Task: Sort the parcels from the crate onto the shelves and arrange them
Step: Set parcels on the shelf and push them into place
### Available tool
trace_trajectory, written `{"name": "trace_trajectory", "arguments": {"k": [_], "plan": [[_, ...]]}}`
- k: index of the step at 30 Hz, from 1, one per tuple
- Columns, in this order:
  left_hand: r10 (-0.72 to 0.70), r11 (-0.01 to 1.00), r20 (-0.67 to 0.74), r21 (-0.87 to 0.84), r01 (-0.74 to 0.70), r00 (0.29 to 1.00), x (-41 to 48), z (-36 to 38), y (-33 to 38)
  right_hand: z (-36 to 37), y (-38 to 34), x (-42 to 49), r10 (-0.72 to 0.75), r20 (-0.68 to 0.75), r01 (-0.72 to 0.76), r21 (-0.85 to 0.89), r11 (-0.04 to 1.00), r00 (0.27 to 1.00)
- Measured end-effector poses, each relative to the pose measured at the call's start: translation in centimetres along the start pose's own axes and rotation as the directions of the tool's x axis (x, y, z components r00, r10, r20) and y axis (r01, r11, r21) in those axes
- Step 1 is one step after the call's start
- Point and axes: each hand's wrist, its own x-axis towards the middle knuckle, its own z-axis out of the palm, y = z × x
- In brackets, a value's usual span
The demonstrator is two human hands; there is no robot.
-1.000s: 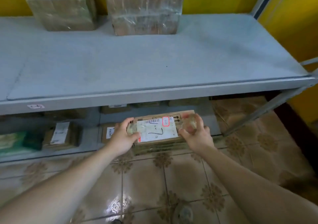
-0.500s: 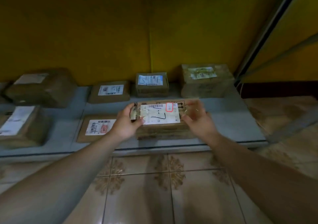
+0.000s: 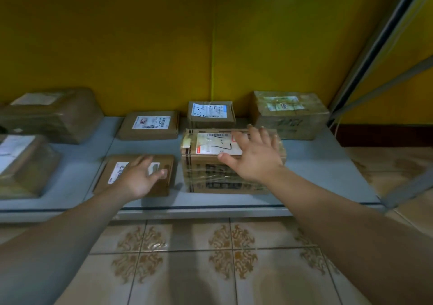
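A taped cardboard parcel [image 3: 220, 175] with a white label stands on the low grey shelf [image 3: 328, 175], near its front edge. My right hand [image 3: 254, 156] is spread open over the parcel's top right part, fingers apart, not gripping it. My left hand [image 3: 140, 175] hovers open over a flat brown parcel [image 3: 164, 164] just left of it. Behind them sit another flat parcel [image 3: 150, 125], a small parcel [image 3: 210, 114] with a blue-edged label and a larger wrapped box [image 3: 290, 114] against the yellow wall.
Two plastic-wrapped parcels [image 3: 49, 114] [image 3: 21, 166] fill the shelf's left side. A grey metal upright and brace [image 3: 384, 70] rise at the right. Patterned floor tiles [image 3: 210, 257] lie in front of the shelf. Bare shelf shows right of the taped parcel.
The taped parcel went from both hands down onto the low shelf. Both hands let go; the left moved over the flat parcel, the right opened above the taped one.
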Motion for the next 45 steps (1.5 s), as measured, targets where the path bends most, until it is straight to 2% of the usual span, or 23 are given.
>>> {"name": "trace_trajectory", "arguments": {"k": [2,5,8,14,20,22,24,27,31,39,45], "plan": [[-0.02,0.981,0.034,0.193,0.013,0.999,0.7,0.8,-2.5,0.6,-1.2,0.6,0.002,0.083,0.001,-0.043,0.999,0.997],[-0.094,0.954,0.09,0.293,0.064,0.991,0.8,2.4,-5.0,2.1,-1.7,1.0,0.014,0.07,-0.006,-0.118,0.993,0.997],[-0.138,0.953,0.111,0.285,0.102,0.984,0.8,4.0,-6.5,2.6,-1.8,1.4,0.021,0.025,-0.018,-0.144,0.989,0.999],[-0.179,0.949,0.031,0.268,0.164,0.983,1.2,4.6,-6.8,2.8,-3.0,2.3,0.009,0.001,-0.009,-0.16,0.987,1.0],[-0.181,0.944,0.042,0.289,0.161,0.983,1.0,4.7,-6.3,2.8,-2.9,2.3,-0.003,-0.022,0.0,-0.157,0.988,1.0],[-0.162,0.951,0.078,0.277,0.135,0.984,1.5,4.1,-6.7,2.7,-3.0,2.4,0.001,-0.009,-0.002,-0.154,0.988,1.0],[-0.146,0.958,0.108,0.265,0.114,0.983,1.5,2.9,-6.6,2.0,-3.1,2.6,0.01,0.062,0.0,-0.151,0.989,0.998],[-0.085,0.983,0.12,0.171,0.064,0.989,-0.6,-0.7,-4.1,-0.9,-3.8,2.4,0.052,0.194,-0.017,-0.174,0.985,0.98],[0.06,0.998,0.12,-0.028,-0.057,0.991,-6.0,-7.7,0.5,-7.3,-6.0,-0.1,0.041,0.25,0.006,-0.184,0.983,0.967],[0.143,0.972,0.267,0.143,-0.186,0.953,-21.4,-26.1,10.4,-25.3,-13.7,-10.9,-0.006,0.389,0.046,-0.093,0.995,0.921],[0.174,0.928,0.265,0.278,-0.248,0.949,-33.2,-39.1,15.3,-39.0,-18.6,-18.8,-0.087,0.379,0.128,-0.085,0.988,0.921]]}}
